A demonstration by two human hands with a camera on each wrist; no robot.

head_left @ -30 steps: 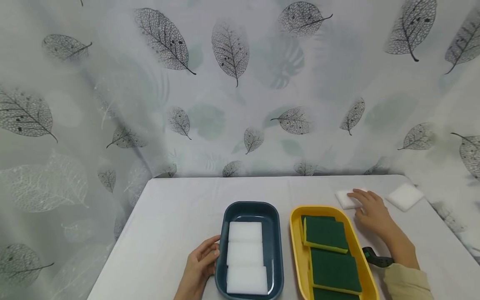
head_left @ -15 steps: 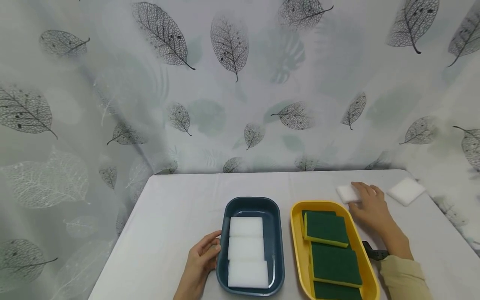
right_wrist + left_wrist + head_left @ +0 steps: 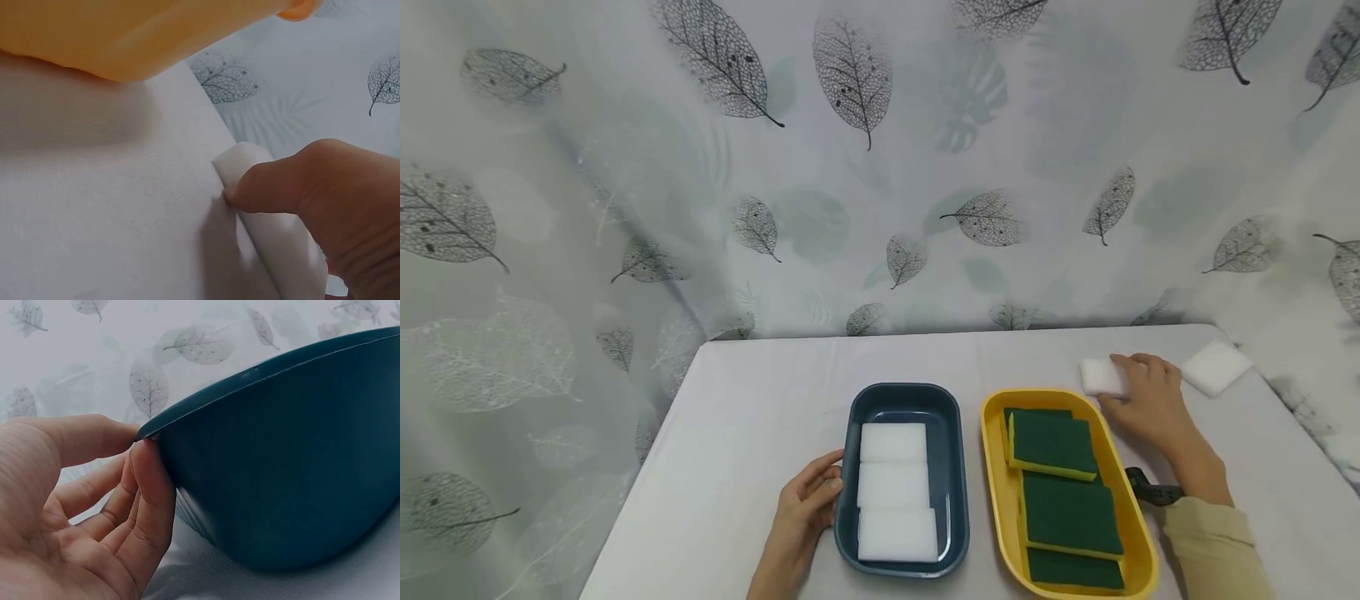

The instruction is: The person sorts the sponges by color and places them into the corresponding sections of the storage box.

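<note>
My left hand (image 3: pixel 805 508) is at the left side of a dark blue tray (image 3: pixel 956 500). In the left wrist view, thumb and finger pinch the tray's rim (image 3: pixel 250 375). Three white sponges (image 3: pixel 893 485) lie in a column inside that tray. At the back right, my right hand (image 3: pixel 1152 404) grips another white sponge (image 3: pixel 1099 377) on the table. The right wrist view has the thumb against this sponge's near edge, and the other fingers are mostly hidden. A further white sponge (image 3: pixel 1216 367) lies flat just right of the hand.
Between the hands stands a yellow tray (image 3: pixel 992 467) holding several green-and-yellow scouring sponges (image 3: pixel 1070 512), partly overlapping. The right forearm passes along its right side. A white cloth covers the table (image 3: pixel 715 433), and a leaf-printed curtain (image 3: pixel 865 200) hangs behind.
My right hand has closed its fingers round the white sponge and shifted slightly right. The left hand stays on the blue tray. The head view has tilted down a little.
</note>
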